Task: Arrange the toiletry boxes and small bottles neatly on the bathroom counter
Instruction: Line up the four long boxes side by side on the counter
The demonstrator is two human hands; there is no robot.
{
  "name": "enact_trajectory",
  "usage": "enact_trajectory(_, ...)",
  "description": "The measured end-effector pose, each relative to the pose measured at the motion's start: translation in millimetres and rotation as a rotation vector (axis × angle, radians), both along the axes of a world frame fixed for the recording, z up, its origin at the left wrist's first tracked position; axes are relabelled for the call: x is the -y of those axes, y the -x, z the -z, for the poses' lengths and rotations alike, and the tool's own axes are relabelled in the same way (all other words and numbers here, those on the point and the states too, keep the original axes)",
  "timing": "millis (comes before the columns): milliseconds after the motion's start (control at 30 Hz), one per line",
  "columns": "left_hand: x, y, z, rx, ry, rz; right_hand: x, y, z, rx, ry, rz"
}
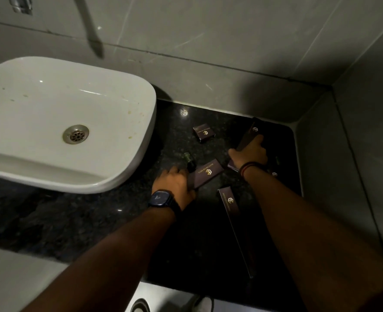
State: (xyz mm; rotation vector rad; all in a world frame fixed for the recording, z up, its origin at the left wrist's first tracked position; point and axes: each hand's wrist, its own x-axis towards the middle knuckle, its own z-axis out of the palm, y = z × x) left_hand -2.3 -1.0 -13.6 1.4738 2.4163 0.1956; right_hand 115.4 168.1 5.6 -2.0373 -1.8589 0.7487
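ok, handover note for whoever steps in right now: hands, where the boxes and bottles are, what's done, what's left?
Left hand: gripping the near end of a dark box lying on the black counter, beside the sink.
Right hand: gripping a long dark box, angled toward the back corner.
Loose: small square box at the back; long thin box lying diagonally in front; small bottle by the left-hand box. More boxes partly hidden under the right wrist.
Done: nothing lined up yet; the pieces lie at mixed angles.
Left: line up all boxes and bottles neatly.
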Motion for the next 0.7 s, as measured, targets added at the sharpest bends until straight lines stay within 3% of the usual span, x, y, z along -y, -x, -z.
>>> enact_trajectory(333, 64, 0, -21, 0.266, -0.053, -0.359, 118, 11, -32, -0.003, 0.084, -0.126)
enact_trajectory(700, 123, -11, -2, 0.290, -0.012, -0.590, 228, -18, 5, 0.153, 0.218, -0.349)
